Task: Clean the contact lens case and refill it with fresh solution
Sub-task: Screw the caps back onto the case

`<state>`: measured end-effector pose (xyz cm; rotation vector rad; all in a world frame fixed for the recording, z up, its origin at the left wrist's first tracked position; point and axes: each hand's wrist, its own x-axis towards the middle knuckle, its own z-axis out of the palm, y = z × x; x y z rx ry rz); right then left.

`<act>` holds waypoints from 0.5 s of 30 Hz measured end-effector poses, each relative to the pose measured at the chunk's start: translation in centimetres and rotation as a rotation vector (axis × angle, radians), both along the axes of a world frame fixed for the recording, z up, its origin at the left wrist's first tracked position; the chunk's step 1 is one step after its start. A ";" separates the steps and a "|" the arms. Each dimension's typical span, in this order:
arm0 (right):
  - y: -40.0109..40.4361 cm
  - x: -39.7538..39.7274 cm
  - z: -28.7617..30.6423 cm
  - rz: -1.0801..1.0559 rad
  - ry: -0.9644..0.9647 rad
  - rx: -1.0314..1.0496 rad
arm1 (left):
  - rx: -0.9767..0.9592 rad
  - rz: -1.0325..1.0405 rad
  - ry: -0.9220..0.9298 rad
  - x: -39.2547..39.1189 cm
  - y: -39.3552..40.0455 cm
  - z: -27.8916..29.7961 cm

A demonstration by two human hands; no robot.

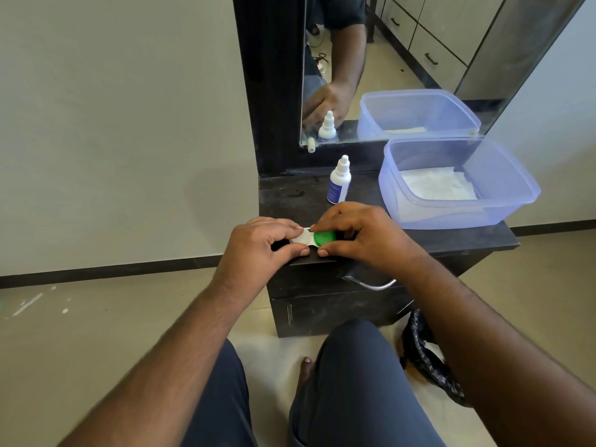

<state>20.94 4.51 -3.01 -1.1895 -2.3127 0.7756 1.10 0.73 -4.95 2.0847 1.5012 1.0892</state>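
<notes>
A white contact lens case (303, 238) with a green cap (325, 237) on its right well is held over the front edge of a dark dresser top (435, 235). My left hand (258, 250) pinches the white left end between thumb and fingers. My right hand (364, 235) grips the green cap with curled fingertips and thumb. A small white solution bottle (338, 180) with a blue label stands upright behind the hands, its nozzle cap on.
A translucent blue plastic tub (516, 201) with folded white tissue inside sits at the right of the dresser. A mirror (403, 59) rises behind it. A drawer handle (371, 283) is below the hands. A black bag (429, 356) lies on the floor, right.
</notes>
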 end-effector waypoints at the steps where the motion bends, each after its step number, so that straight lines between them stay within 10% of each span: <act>1: 0.1 -0.2 0.2 0.016 -0.038 0.011 | -0.006 -0.007 0.003 -0.1 0.0 0.0; 15: 0.3 -0.3 1.2 0.097 -0.182 0.066 | -0.046 -0.059 0.002 -0.7 0.4 0.1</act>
